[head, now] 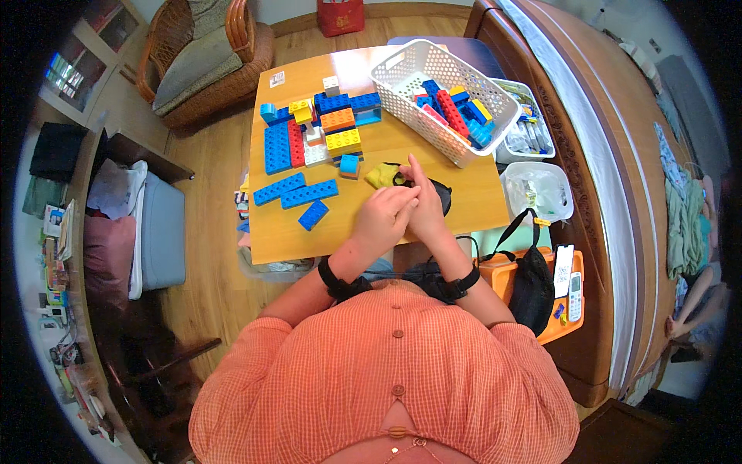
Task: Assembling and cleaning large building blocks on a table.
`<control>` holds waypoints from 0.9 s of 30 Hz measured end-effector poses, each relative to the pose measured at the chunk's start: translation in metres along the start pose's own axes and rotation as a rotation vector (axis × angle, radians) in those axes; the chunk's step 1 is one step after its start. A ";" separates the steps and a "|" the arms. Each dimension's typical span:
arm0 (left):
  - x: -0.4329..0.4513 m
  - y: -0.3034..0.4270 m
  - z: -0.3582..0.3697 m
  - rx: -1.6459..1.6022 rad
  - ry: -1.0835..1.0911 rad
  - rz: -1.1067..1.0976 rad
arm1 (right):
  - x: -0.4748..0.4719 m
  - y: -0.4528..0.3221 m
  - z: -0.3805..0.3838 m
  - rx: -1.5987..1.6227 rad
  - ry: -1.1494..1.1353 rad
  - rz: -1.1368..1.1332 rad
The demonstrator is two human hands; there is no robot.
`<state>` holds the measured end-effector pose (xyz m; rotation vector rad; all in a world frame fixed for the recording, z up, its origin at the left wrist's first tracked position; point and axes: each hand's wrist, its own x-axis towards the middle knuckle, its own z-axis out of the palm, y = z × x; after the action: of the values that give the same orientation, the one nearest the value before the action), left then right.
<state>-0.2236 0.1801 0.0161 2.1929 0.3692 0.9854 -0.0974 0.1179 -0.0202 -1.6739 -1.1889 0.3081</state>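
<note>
My left hand lies against my right hand above the front of the wooden table. The left fingers reach across the right palm, and whatever may be between them is hidden. Two fingers of my right hand point up and away from me, spread a little. Under and behind the hands sits a yellow and black fabric item, partly covered. To the left stands an assembly of toy building bricks. A small blue-topped brick piece is close to its front. Loose blue bricks rest nearer my left forearm.
A white perforated plastic basket with mixed bricks occupies the table's far right. Beyond the right edge are a clear tub and an orange tray holding a phone and remote control. A wicker armchair stands at far left.
</note>
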 end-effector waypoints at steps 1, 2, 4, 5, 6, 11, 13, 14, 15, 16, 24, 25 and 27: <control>0.000 0.003 0.000 -0.004 0.003 -0.001 | -0.001 0.004 0.000 0.003 0.001 -0.008; 0.001 0.007 0.000 0.004 -0.005 0.005 | -0.001 0.009 0.001 0.007 0.001 -0.016; 0.002 0.010 0.003 0.011 -0.011 0.012 | -0.003 0.016 0.003 0.046 0.012 0.013; 0.003 0.009 0.005 0.048 -0.020 0.005 | -0.004 0.019 0.004 0.090 0.024 0.043; 0.003 0.008 0.007 0.087 -0.028 -0.005 | -0.005 0.019 0.004 0.090 0.021 0.043; 0.003 0.006 0.012 0.109 -0.054 -0.019 | -0.009 0.019 0.004 0.025 0.019 -0.023; 0.007 0.009 0.011 0.094 -0.069 -0.043 | -0.011 0.020 0.003 -0.037 0.028 -0.054; 0.009 0.009 0.011 0.089 -0.107 -0.074 | -0.012 0.021 0.002 -0.099 0.039 -0.086; 0.010 0.010 0.010 0.086 -0.145 -0.106 | -0.012 0.022 0.003 -0.096 0.036 -0.087; 0.012 0.011 0.010 0.089 -0.144 -0.109 | -0.013 0.023 0.004 -0.099 0.037 -0.081; -0.015 -0.014 0.029 0.243 -0.203 -0.034 | -0.008 0.015 -0.006 -0.224 -0.020 -0.262; -0.016 -0.016 0.025 0.239 -0.208 -0.030 | -0.010 0.013 -0.004 -0.239 -0.037 -0.253; -0.020 -0.017 0.009 -0.021 -0.187 -0.161 | -0.011 0.006 0.000 -0.253 -0.057 -0.245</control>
<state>-0.2301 0.1783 -0.0110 2.1766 0.4370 0.6882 -0.0996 0.1087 -0.0287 -1.7183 -1.5095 0.0545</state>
